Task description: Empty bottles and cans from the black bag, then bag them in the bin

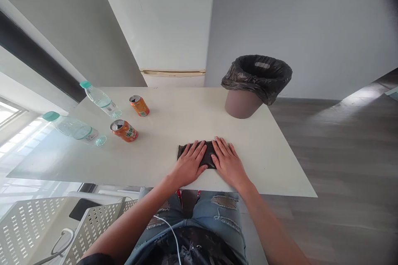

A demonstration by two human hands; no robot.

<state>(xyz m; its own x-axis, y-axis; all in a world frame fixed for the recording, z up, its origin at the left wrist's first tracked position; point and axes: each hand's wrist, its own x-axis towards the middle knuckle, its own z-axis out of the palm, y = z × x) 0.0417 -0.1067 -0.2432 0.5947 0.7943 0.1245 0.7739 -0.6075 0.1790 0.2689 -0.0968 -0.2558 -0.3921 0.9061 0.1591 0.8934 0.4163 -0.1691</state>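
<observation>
A folded black plastic bag (207, 158) lies flat near the front edge of the white table (168, 124). My left hand (189, 165) rests palm down on its left part, fingers stretched out. On the right part lies my right hand (228, 161), also flat with the fingers spread. Between the two hands the bag's dark middle shows; the rest is hidden under the palms. Beyond my right hand stands a brownish trash bin (242, 104), lined with a black bag (280, 78) folded over its rim.
Two orange cans, one nearer (124, 131) and one farther (139, 106), stand at the left. Beside them are two clear bottles with green caps, a near bottle (74, 128) and a far bottle (101, 99). A white perforated basket (34, 219) is below left.
</observation>
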